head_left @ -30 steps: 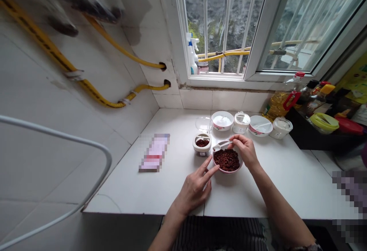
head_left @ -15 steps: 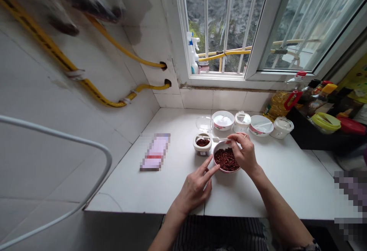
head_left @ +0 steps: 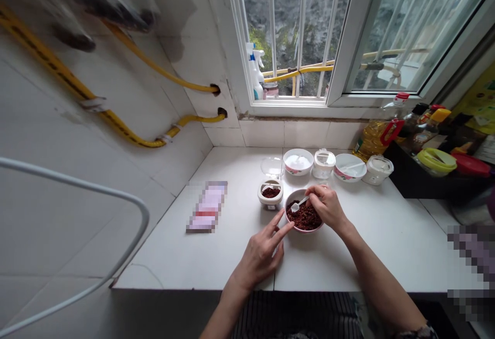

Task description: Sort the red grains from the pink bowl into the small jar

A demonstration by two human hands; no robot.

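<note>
In my right hand [head_left: 327, 205] is a small white spoon [head_left: 296, 207], pinched near the end of its handle. Its scoop hangs over dark red, peppercorn-like grains [head_left: 307, 218] inside a bowl [head_left: 292, 228] with a pinkish outside. At the bowl's left side, my left hand [head_left: 261, 254] has its fingers spread, two fingertips touching the rim. A seasoning jar [head_left: 270, 202] with the same dark red grains stands just left of the bowl. Its clear lid [head_left: 272, 166] is raised behind it.
Farther back stand a bowl of white powder [head_left: 297, 162], a white-lidded jar [head_left: 324, 163], another bowl [head_left: 350, 167] with a white spoon, and a second jar [head_left: 379, 170]. An oil bottle [head_left: 377, 135] and a black rack [head_left: 421, 187] are at right. A blurred flat packet [head_left: 208, 207] lies left.
My right hand has brought the spoon from beside the jar's opening to over the grains in the bowl, its scoop now tipped down. My left hand stays at the rim.
</note>
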